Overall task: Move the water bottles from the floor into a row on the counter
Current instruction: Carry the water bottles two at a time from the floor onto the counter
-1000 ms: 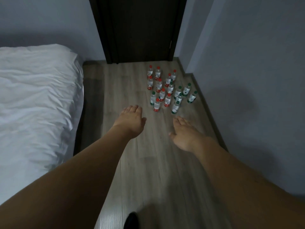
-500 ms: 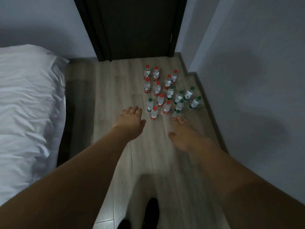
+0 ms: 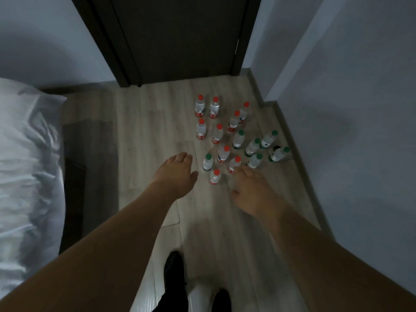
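Note:
Several small clear water bottles stand in a cluster on the wooden floor by the right wall, some with red caps, some with green. The nearest one is a red-capped bottle [image 3: 215,176]; a green-capped bottle [image 3: 207,162] stands just behind it. My left hand [image 3: 174,174] reaches out, palm down and fingers straight, just left of the cluster and holding nothing. My right hand [image 3: 254,192] is stretched out palm down on the cluster's near right side, empty, its fingertips close to a red-capped bottle [image 3: 234,163]. No counter is in view.
A bed with white bedding [image 3: 24,176] fills the left side. A dark closed door [image 3: 177,37] stands ahead, and a grey wall [image 3: 349,120] runs along the right. My dark-clad feet [image 3: 173,271] are on the floor below.
I have stepped closer to the bottles; the cluster now sits lower and nearer in view. Both hands have stayed open and have closed in on the nearest bottles.

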The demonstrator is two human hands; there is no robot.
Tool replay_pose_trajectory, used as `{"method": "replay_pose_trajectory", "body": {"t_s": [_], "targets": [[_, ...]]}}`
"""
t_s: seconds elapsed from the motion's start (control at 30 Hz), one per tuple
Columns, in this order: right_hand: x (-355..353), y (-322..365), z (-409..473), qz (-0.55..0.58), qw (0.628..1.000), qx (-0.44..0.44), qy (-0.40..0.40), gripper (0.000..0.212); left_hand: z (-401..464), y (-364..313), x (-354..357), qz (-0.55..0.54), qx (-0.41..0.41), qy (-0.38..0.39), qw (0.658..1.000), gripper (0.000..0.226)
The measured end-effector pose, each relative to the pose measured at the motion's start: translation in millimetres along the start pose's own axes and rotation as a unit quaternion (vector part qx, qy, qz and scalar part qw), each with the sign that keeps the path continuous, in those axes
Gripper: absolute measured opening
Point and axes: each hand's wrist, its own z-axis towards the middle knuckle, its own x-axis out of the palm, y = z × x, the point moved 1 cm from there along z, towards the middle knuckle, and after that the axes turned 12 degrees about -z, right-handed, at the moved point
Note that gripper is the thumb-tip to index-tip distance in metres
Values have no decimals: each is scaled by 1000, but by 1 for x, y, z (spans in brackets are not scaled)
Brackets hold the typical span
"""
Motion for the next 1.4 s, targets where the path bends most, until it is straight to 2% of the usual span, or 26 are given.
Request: {"method": "replay_pose_trajectory", "body": {"t_s": [0.17,0.3,0.43,0.53,0.67,0.8,0.97,1.07,1.17,1.3,1.4], "targets": [[49,-18,91,2,1000,14,5,66,89,38,44,-4,-1,23,1000,61],[107,-39,162,18,999,40,-24,57,156,69,98,-6,-5,35,999,62],[177,-58,235,64,995,62,-35,60,233,96,152,-24,21,34,999,64],[231,-62,282,140,983,85,-83,57,291,114,190,-65,54,20,996,66],[300,-69,329,223,951,93,-194,51,344,140,247,-181,82,-16,980,67],[348,-73,356,345,903,78,-245,48,372,159,298,-272,105,-31,956,64],[386,-69,371,410,871,60,-263,10,393,174,326,-300,165,-44,939,41],[395,-67,379,437,851,34,-289,6,404,179,332,-305,196,-38,931,32],[401,-61,386,475,833,20,-283,15,412,184,337,-310,216,-48,925,32],[406,-61,389,498,811,0,-308,8,414,189,342,-310,245,-54,917,31],[412,-63,392,504,804,28,-312,10,415,191,346,-295,254,-69,919,34]]}}
